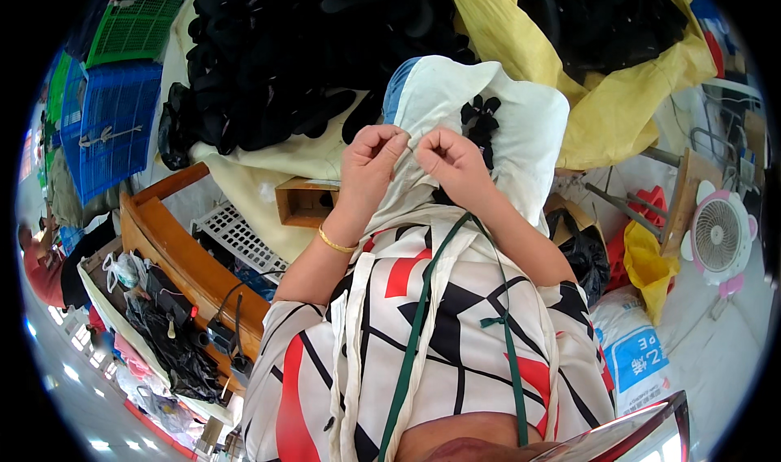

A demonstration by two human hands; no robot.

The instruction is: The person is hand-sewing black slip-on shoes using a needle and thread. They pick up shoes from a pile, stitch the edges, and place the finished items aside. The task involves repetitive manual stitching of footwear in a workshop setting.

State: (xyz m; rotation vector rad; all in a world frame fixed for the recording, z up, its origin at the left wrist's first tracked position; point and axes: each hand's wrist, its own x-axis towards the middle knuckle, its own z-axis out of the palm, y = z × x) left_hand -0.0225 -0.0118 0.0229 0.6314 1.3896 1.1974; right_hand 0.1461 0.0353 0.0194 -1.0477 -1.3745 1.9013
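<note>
Both hands are up in front of the chest, close together, knuckles nearly meeting. The left hand [370, 163] curls into a tight pinch on the near edge of the white cloth bag [496, 124], fingers folded over the fabric, a gold bangle [335, 243] sitting on the wrist. The right hand [450, 159] mirrors it just beside, fingers closed on the same edge, thumb tucked in. Both forearms rise from the lower middle, elbows wide, over a patterned white, black and red garment.

The bag sits centre, just beyond the hands, its mouth gathered between the two grips, with small black pieces [480, 120] showing inside near the right hand.

Room is tight. Far behind the bag lies a big heap of black parts [277, 63] on pale cloth; a yellow sheet [618, 96] crowds the far right. To the left, a small wooden box [303, 202] sits near the left wrist, then a wooden rail [175, 250] runs along the left. Blue and green crates [114, 120] stand far left. A small fan [720, 234] stands well apart on the right.
</note>
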